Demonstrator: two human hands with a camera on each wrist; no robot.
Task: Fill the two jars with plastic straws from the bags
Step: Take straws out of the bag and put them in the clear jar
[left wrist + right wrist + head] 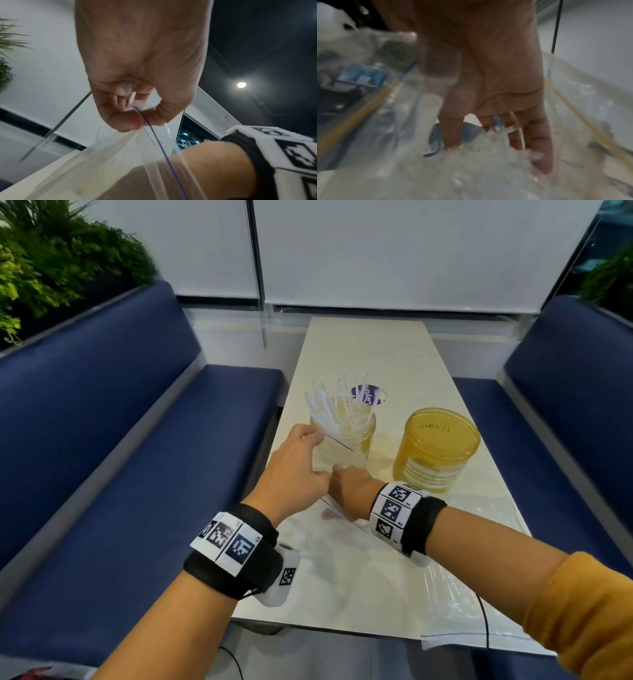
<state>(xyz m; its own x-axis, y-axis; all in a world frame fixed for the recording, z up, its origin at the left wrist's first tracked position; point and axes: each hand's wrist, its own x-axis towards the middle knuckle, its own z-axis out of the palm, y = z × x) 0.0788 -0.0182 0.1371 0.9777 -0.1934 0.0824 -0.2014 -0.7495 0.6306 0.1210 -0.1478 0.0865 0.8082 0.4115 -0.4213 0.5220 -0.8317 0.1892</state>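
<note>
Left jar (342, 436) holds straws (337, 409); right jar (435, 450) looks capped, unfilled. Your left hand (294, 463) pinches the bag (120, 162) rim; right hand (488, 81), fingers extended, digs inside.

A long pale table (370, 344) carries two amber jars: the left jar (342, 436) with straws, the right jar (435, 450) lidded; clear bags (394, 577) lie near.

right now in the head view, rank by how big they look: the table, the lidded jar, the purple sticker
1. table, by far the largest.
2. lidded jar, amber, standing to the right.
3. purple sticker, smallest, partly hidden behind the straws; it also lies farther from the camera, so it looks smaller than it is.
</note>
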